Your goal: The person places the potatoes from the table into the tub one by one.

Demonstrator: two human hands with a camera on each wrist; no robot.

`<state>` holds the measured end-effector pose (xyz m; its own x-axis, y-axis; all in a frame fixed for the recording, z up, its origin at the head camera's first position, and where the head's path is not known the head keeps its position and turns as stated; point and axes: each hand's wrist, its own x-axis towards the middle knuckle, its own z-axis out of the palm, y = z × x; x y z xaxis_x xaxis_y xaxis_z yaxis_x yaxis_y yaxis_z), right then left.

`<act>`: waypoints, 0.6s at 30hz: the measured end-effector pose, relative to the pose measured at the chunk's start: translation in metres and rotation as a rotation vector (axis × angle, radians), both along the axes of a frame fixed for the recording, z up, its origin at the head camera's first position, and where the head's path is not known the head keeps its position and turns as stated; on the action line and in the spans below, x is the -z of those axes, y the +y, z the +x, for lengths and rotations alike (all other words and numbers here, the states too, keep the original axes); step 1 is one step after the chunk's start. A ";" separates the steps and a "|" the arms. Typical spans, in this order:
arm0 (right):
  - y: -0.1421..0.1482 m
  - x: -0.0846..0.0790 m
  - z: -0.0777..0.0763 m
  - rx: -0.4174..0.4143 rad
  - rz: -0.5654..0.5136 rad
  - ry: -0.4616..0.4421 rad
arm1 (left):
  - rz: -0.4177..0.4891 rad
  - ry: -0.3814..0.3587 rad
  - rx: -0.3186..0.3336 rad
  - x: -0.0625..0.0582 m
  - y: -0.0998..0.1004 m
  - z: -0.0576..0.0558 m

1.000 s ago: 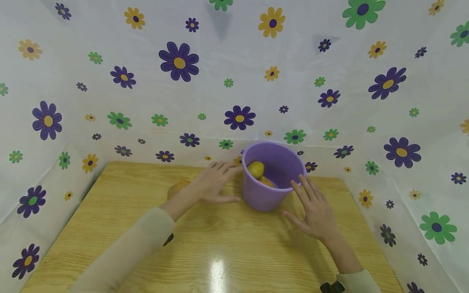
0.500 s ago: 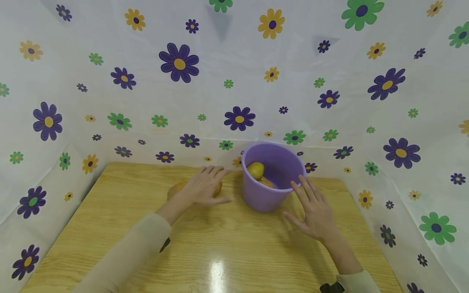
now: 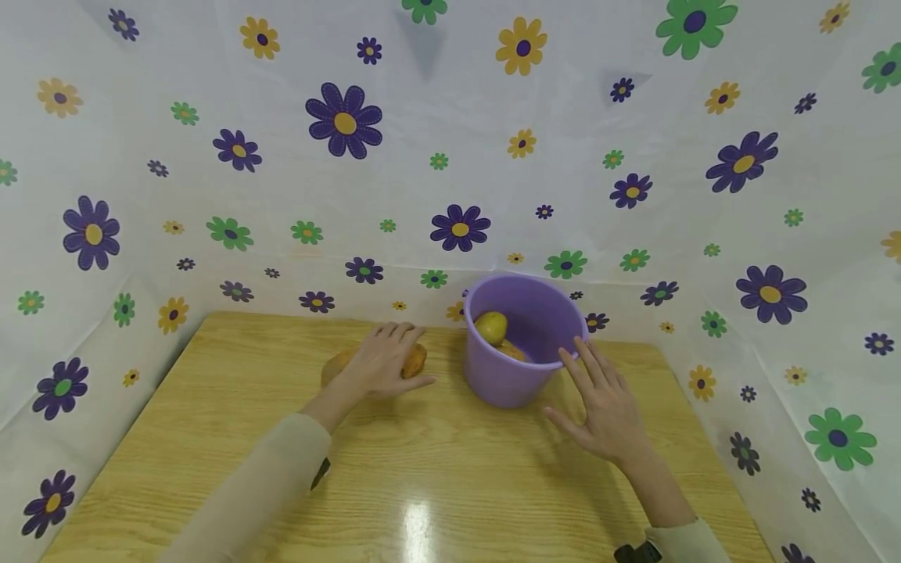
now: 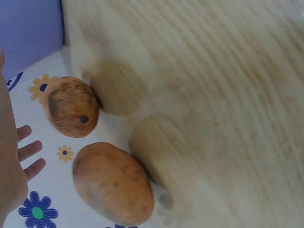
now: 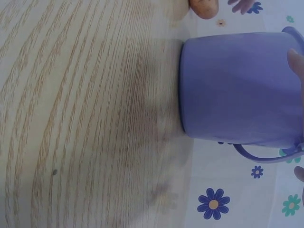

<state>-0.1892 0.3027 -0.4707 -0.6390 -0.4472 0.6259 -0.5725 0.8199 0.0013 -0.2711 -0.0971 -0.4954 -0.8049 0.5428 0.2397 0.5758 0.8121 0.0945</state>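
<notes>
In the head view my left hand (image 3: 383,363) hovers over two brown potatoes on the table, fingers stretched out, partly covering them. The left wrist view shows both: a smaller potato (image 4: 71,107) with dark scarred skin and a larger, smoother potato (image 4: 114,183), apart from the fingers. A purple bucket (image 3: 503,383) stands upright to their right. Inside it lie a yellow lemon-like fruit (image 3: 491,328) and a brownish piece (image 3: 511,351), mostly hidden by the rim. My right hand (image 3: 608,407) is spread at the bucket's right side, fingertips at its rim.
The bucket's handle (image 5: 266,159) hangs along its side. The wooden table (image 3: 422,469) ends at a white flowered cloth (image 3: 394,180) close behind the bucket. The cloth also encloses the left and right sides.
My left hand has moved left, from beside the bucket to above the potatoes, uncovering the right-hand one. My right hand and the bucket have stayed in place.
</notes>
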 end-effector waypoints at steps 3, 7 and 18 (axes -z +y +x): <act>0.000 0.000 0.001 -0.002 -0.002 0.001 | 0.002 -0.004 -0.023 0.005 -0.001 -0.002; 0.000 0.000 0.001 -0.004 -0.001 0.002 | 0.001 0.003 -0.048 0.011 -0.003 -0.003; 0.000 0.000 0.000 -0.003 0.005 0.009 | -0.049 -0.044 -0.120 0.022 -0.004 -0.007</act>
